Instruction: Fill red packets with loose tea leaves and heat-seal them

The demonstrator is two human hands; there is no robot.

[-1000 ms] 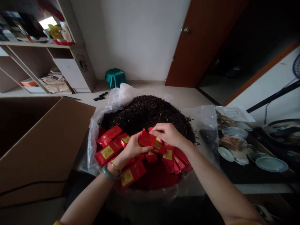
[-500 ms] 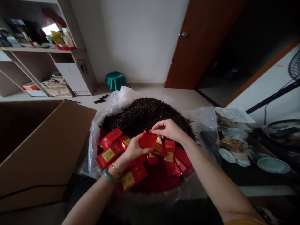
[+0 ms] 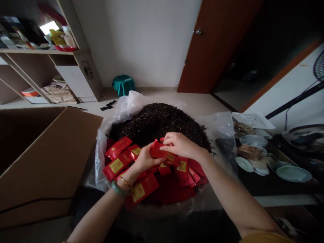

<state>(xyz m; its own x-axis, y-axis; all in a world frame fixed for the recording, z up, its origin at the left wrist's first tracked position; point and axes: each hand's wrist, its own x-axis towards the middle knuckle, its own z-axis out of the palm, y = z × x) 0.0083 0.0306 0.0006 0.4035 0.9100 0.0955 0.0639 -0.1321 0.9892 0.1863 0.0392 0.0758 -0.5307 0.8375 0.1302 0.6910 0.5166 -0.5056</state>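
Observation:
A red packet with a gold label is gripped in my left hand, its thumb lying across the lower edge. My right hand is at the packet's upper edge, with thumb and fingers closed on it; the fingertips partly hide that end. Several more red packets are spread below and around both hands. Behind them rises a heap of dark, dried tea-like leaves. Leaves and packets lie in a clear plastic bag with its mouth spread wide.
On the left stands an open cardboard box. Plastic tubs and lids are on a dark surface at the right. Shelves, a green-covered stool-like object and a brown door are farther back.
My right hand has shifted left and slightly down, its fingers now over the top of the packet. My left hand keeps its hold. The view has tilted slightly.

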